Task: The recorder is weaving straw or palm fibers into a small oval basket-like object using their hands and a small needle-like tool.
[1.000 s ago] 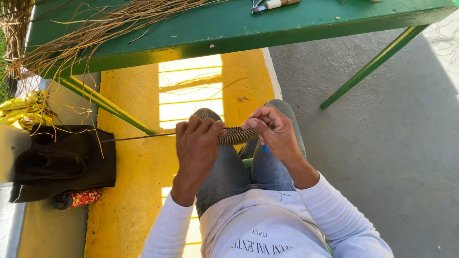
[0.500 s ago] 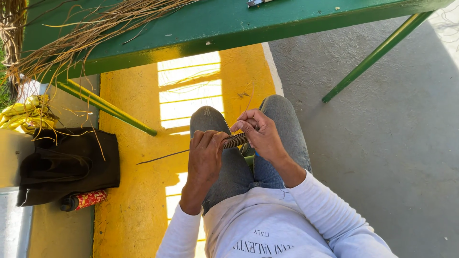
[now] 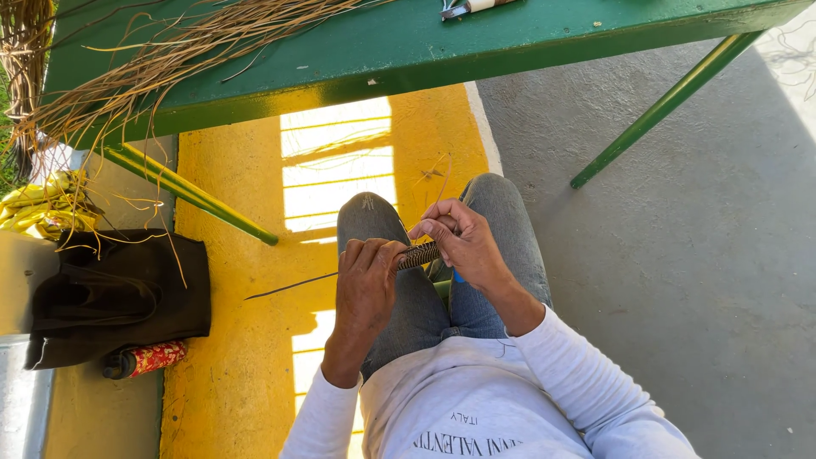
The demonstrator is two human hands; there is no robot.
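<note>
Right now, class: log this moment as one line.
left hand: grips woven strip | right hand: pinches strip | loose fibre: trails leftward | green table: ahead

Sitting, both forearms in white sleeves reaching forward over the knees. Left hand [image 3: 367, 280] curling knuckles-up, fingers closing in a tight grip. Right hand [image 3: 463, 242] angling in from the right, fingertips [image 3: 425, 228] pinching just beside the left thumb. Hands nearly touching, wrists bending slightly inward.

Two hands [image 3: 365, 285], one woven braid [image 3: 419, 255], one green table [image 3: 408, 42].
</note>
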